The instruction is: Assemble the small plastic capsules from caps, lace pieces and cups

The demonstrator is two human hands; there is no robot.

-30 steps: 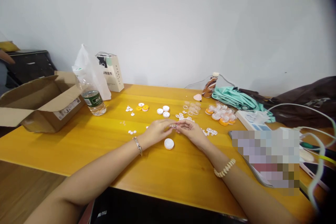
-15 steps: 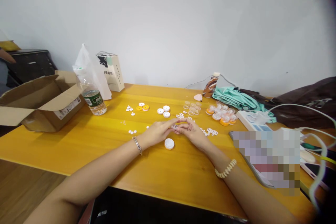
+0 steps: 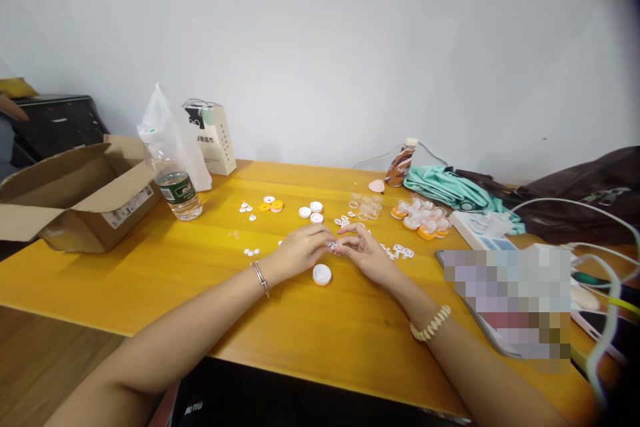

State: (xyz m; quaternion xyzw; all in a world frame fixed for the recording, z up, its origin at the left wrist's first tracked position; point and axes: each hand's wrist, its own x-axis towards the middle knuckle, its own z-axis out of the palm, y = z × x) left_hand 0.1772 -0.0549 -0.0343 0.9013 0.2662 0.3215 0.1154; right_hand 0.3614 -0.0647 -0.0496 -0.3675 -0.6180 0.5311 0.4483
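Observation:
My left hand (image 3: 303, 248) and my right hand (image 3: 367, 250) meet over the table, both closed at the fingertips on one small white plastic piece with holes (image 3: 333, 246). Just below them a round white cap (image 3: 322, 274) with an orange base lies with its hollow side up. Flat white pieces with holes (image 3: 400, 251) are scattered beyond and to the right of my right hand. Left of my left hand lie small white discs (image 3: 251, 252). Farther back are white round caps (image 3: 316, 207), yellow and white caps (image 3: 271, 204) and clear rings (image 3: 369, 207).
At left stand an open cardboard box (image 3: 95, 203), a water bottle (image 3: 176, 187) and a paper bag (image 3: 216, 140). Orange and clear assembled containers (image 3: 421, 219), a brown drink bottle (image 3: 401, 164), a teal cloth (image 3: 445, 185), a blurred-out flat device (image 3: 505, 307) and white cables (image 3: 603, 340) occupy the right.
My fingers have shifted slightly around the small white piece, and my right index finger has lifted away from my left fingers. The things on the table have stayed where they were.

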